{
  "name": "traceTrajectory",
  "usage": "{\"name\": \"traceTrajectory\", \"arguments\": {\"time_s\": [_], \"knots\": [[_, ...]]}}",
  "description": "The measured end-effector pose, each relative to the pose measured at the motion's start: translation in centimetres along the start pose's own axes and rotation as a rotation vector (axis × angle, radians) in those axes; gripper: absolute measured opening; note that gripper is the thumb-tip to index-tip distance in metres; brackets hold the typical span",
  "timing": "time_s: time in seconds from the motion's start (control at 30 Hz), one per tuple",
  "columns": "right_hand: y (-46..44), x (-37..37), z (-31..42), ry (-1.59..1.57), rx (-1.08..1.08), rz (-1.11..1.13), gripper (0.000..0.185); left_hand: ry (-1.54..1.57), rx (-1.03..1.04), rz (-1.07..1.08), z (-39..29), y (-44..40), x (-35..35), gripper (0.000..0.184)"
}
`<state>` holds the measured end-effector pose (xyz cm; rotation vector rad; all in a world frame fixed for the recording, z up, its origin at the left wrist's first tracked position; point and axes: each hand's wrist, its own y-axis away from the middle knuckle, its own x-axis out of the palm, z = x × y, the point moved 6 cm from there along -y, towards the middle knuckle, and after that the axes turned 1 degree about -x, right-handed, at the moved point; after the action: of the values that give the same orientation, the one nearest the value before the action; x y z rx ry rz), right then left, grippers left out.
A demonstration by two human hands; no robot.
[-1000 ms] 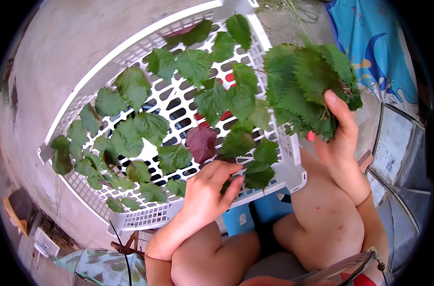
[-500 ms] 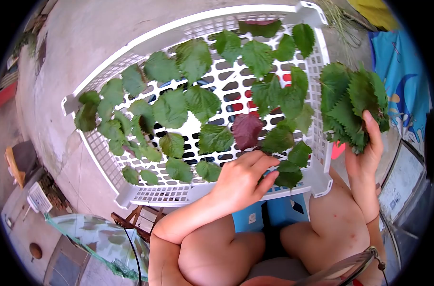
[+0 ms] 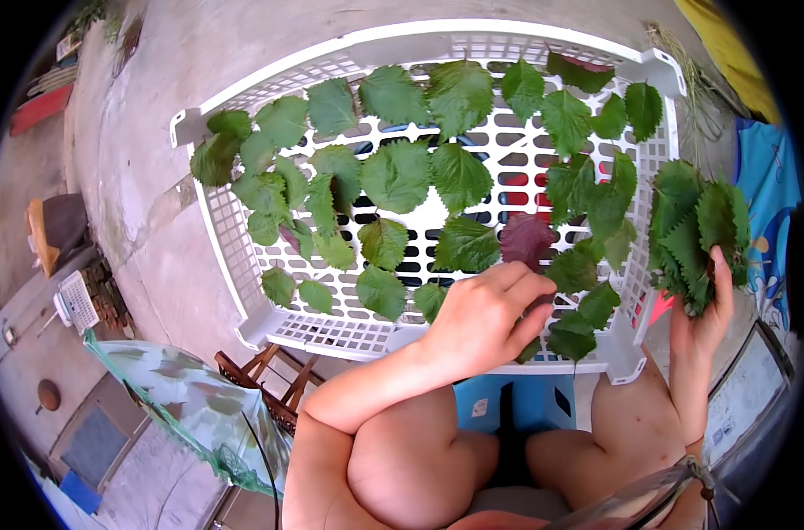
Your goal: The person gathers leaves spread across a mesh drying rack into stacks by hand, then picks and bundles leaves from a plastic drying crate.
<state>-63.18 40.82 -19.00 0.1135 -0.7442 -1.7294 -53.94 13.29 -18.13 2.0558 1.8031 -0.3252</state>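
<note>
A white slatted plastic crate (image 3: 543, 364) holds many jagged-edged perilla leaves laid out on its floor, mostly green, with a purple leaf (image 3: 527, 240) right of the middle. Over the crate's near side, my left hand (image 3: 486, 314) is closed, thumb and fingers around a leaf (image 3: 527, 351); its green edge shows below the thumb and most of it is hidden. Beyond the crate's right end, my right hand (image 3: 704, 309) grips a thick bunch of perilla leaves (image 3: 695, 225), thumb in front of the stack.
My bare knees (image 3: 419, 442) are below the crate's near edge, with a blue box (image 3: 552, 402) between them. To the left stand a wooden stool (image 3: 274, 375) and a green-edged mesh cover (image 3: 181, 402). A blue patterned cloth (image 3: 764, 177) hangs at right.
The view has shifted, so the crate appears farther right and slightly lower. A leaf edge now shows under my left thumb. My right hand still holds the bunch.
</note>
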Motion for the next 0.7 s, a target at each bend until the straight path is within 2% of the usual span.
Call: {"name": "traceTrajectory", "arguments": {"time_s": [0.2, 0.3, 0.37, 0.47, 0.6, 0.7], "knots": [[-0.2, 0.3, 0.0, 0.02, -0.005, 0.037, 0.039, 0.007, -0.129, -0.089, 1.4, 0.5, -3.7, 0.021], [-0.2, 0.6, -0.1, 0.026, 0.002, 0.026, 0.04, -0.011, -0.142, -0.293, 1.8, 0.7, -6.8, 0.018], [0.0, 0.7, -0.1, 0.033, 0.0, 0.025, 0.039, -0.166, -0.065, -0.411, 2.1, 0.8, -10.0, 0.019], [0.0, 0.5, -0.3, 0.042, -0.002, 0.017, 0.039, -0.259, -0.22, -0.619, 4.2, 1.0, -14.7, 0.015], [0.2, 1.1, -0.4, 0.043, 0.016, 0.066, 0.032, -0.71, -0.218, -0.6, 6.6, -0.3, -18.2, 0.019], [0.4, 2.0, -0.4, 0.043, 0.023, 0.063, 0.031, -0.78, -0.257, -0.61, 8.2, -1.2, -19.6, 0.021]]}}
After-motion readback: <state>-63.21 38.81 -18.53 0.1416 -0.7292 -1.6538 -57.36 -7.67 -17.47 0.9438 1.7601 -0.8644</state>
